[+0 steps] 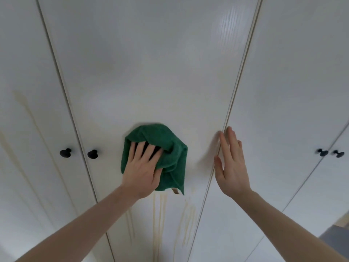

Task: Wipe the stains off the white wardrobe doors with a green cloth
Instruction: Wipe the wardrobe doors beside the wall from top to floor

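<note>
Four black knobs (65, 152), left hand (142, 170) pressing green cloth (170, 148), yellowish streaks (158, 224) below

A white wardrobe (170, 53) is filling almost the whole view, and its tall doors (292, 82) are leaning together toward 12 o'clock. Narrow dark gaps (56, 72) are separating them. Two black knobs (65, 152) are sitting side by side at 9 o'clock, and a second pair of knobs (323, 152) is sitting at 3 o'clock. Soft light is shining near 1 o'clock as a pale glossy patch (229, 25), showing fine wood grain. In the corner at 4 o'clock a grey surface (334, 237) and a yellowish strip (344, 220) are showing, too blurred to identify.
</note>
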The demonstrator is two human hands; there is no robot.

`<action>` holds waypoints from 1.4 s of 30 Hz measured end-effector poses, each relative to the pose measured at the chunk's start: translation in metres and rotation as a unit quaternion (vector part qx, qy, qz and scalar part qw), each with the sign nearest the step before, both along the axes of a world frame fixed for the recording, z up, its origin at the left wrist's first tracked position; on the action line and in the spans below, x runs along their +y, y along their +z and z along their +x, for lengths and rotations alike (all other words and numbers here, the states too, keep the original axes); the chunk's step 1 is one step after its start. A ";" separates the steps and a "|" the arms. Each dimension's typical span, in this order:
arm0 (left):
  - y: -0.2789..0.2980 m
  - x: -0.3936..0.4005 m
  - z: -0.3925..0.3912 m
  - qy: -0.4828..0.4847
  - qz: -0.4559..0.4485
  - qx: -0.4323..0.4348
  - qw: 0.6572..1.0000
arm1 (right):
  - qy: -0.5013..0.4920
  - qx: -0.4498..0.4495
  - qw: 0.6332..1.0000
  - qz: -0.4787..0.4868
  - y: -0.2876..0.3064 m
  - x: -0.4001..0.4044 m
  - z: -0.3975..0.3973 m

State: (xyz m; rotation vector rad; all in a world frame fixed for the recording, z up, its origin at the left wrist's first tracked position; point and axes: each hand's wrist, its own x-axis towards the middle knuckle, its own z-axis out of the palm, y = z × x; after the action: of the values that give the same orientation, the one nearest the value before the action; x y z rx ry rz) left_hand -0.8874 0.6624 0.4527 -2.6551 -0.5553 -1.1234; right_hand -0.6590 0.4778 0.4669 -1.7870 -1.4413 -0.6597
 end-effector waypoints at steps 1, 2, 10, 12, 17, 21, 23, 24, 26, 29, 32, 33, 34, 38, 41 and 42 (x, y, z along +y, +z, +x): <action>-0.006 0.006 -0.002 0.004 0.004 0.017 1.000 | -0.005 0.006 1.000 0.002 -0.004 0.003 0.000; -0.015 0.011 -0.004 0.003 0.009 0.035 0.999 | -0.011 0.011 1.000 0.006 -0.007 0.005 0.000; -0.120 0.015 -0.003 -0.024 0.009 0.174 0.984 | -0.053 0.003 0.999 0.009 -0.027 0.030 0.014; -0.142 0.008 -0.003 -0.040 -0.010 0.240 0.970 | -0.058 0.006 0.998 0.011 -0.029 0.031 0.014; -0.185 -0.011 -0.004 -0.041 -0.030 0.368 0.929 | -0.067 0.003 0.998 -0.001 -0.030 0.032 0.014; -0.189 -0.030 -0.004 -0.032 -0.040 0.392 0.918 | -0.063 0.003 0.998 -0.026 -0.024 0.025 0.011; -0.177 -0.036 -0.005 -0.040 -0.038 0.340 0.939 | -0.053 0.000 0.998 -0.036 -0.019 0.019 0.009; -0.169 -0.037 -0.005 -0.046 -0.029 0.298 0.953 | -0.046 0.001 0.998 -0.040 -0.016 0.016 0.009; -0.144 -0.037 0.001 -0.061 -0.013 0.226 0.972 | -0.032 0.003 0.998 -0.045 -0.012 0.009 0.008; -0.089 -0.039 0.021 -0.082 -0.010 0.143 0.986 | -0.020 0.003 0.999 -0.046 -0.009 0.002 0.010; -0.035 -0.042 0.047 -0.096 0.013 0.083 0.992 | -0.007 -0.005 0.999 -0.033 -0.009 -0.002 0.017; -0.020 -0.042 0.056 -0.102 0.021 0.066 0.992 | -0.005 -0.011 0.999 -0.030 -0.010 -0.004 0.019; -0.008 -0.043 0.064 -0.105 0.029 0.051 0.993 | -0.004 -0.019 0.999 -0.028 -0.011 -0.004 0.022; 0.004 -0.036 0.085 -0.064 0.061 0.065 0.994 | -0.009 -0.050 0.998 -0.023 -0.014 -0.005 0.031; -0.015 -0.034 0.091 -0.041 0.076 0.102 0.991 | -0.010 -0.061 0.998 -0.018 -0.017 -0.002 0.037; -0.024 -0.035 0.093 -0.039 0.080 0.117 0.989 | -0.013 -0.062 0.998 -0.017 -0.019 -0.001 0.040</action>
State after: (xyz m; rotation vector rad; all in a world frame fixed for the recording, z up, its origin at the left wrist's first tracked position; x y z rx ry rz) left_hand -0.7947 0.6273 0.4287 -2.6362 -0.3052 -0.8212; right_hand -0.6192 0.4769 0.4479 -1.8224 -1.5220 -0.7765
